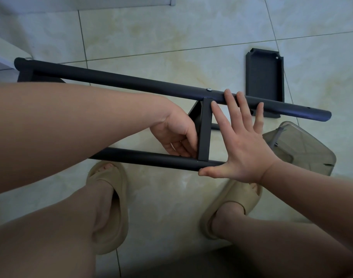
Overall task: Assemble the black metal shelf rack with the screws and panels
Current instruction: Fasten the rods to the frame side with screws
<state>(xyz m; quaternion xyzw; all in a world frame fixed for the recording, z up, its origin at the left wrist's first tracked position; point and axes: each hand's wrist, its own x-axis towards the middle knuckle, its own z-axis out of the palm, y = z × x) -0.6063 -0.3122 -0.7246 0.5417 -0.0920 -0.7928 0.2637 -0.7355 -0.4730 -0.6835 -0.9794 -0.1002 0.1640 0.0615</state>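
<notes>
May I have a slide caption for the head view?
Left hand holds the panel joining far tube and near tube; right hand spans both.

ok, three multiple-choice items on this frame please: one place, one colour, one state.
1. The loose black panel lies: A on the floor tiles beyond the far tube; B on a knee; C against a wall.
2. The slippers are: A red; B beige; C blue.
3. The right hand is: A a fist; B gripping a screwdriver; C open, fingers spread.
Key: 1 A, flat on tiles past the tube; 2 B, both look beige; 3 C, straight fingers on the far tube, thumb at the near tube.
</notes>
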